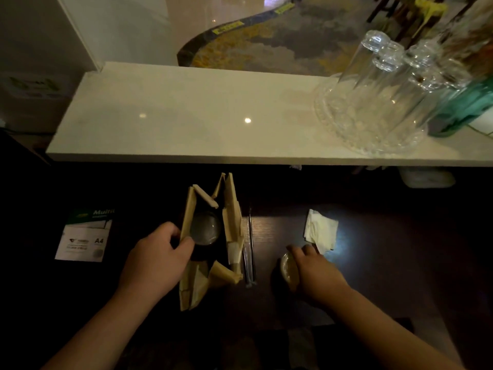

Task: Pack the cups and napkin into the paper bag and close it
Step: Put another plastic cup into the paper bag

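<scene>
A brown paper bag (232,217) stands open on the dark table, its top spread wide. Inside it sits a cup with a clear domed lid (205,228). My left hand (157,257) pinches the bag's left rim. To the right, a second lidded cup (287,268) stands on the table, and my right hand (314,273) is closed over its lid from the right. A crumpled white napkin (320,229) lies just beyond that hand, lit by a bright patch.
Wrapped straws (249,252) lie beside the bag's right side. A pack of A4 paper (84,237) lies at the left. A raised white counter (186,118) runs across the back, with a glass tray of upturned glasses (373,102) and a green bottle (464,108) at its right.
</scene>
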The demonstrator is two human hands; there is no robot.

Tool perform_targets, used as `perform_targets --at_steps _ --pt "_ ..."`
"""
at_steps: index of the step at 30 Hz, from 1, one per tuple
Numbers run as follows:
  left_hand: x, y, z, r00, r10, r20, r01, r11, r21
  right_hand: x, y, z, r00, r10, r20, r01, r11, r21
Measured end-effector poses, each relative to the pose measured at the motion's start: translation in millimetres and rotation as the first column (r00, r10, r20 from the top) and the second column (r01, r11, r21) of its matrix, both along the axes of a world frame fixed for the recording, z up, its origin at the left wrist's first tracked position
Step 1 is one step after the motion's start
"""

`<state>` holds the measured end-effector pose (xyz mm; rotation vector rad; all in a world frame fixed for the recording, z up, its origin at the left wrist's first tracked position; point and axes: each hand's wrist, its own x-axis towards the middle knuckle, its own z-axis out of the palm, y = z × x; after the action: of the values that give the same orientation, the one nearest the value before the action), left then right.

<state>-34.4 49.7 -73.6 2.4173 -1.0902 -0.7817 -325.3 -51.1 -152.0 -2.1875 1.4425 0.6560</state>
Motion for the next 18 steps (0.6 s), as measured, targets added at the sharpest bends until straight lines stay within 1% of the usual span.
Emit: perform_targets --at_steps 3,5,7,10,12,15,18 --pt "1.3 0.6 2.2 1.0 0.007 -0.011 -0.007 1.0 -0.005 11.5 -2.3 24.9 1.0 0.011 0.001 -0.011 1.0 -0.018" --pt "4.2 3.0 2.8 1.0 0.013 -0.011 -0.012 1.0 0.004 25.3 -7.7 59.9 0.997 0.076 -0.01 -0.077 0.997 -0.03" --pt "8.8 6.5 1.4 1.0 0.024 -0.013 -0.023 1.0 0.011 43.8 -13.2 106.1 0.987 0.163 -0.014 -0.164 0.983 -0.078" --pt "15.1 11.8 -0.7 0.999 0.033 -0.032 -0.033 0.999 0.014 77.2 -13.3 174.4 0.958 0.282 0.045 -0.271 0.948 -0.166" --pt "17.1 12.8 -0.6 0.998 0.03 -0.047 -0.029 0.999 0.02 101.1 -11.0 199.6 0.928 0.352 0.118 -0.323 0.922 -0.211" --pt "16.5 10.3 1.5 0.997 0.036 -0.075 -0.034 0.999 0.03 140.5 -7.1 197.0 0.875 0.442 0.198 -0.391 0.885 -0.251" --pt "14.3 7.4 2.1 0.996 0.045 -0.071 -0.043 0.999 0.032 172.5 -1.3 157.6 0.862 0.475 0.177 -0.436 0.873 -0.218"
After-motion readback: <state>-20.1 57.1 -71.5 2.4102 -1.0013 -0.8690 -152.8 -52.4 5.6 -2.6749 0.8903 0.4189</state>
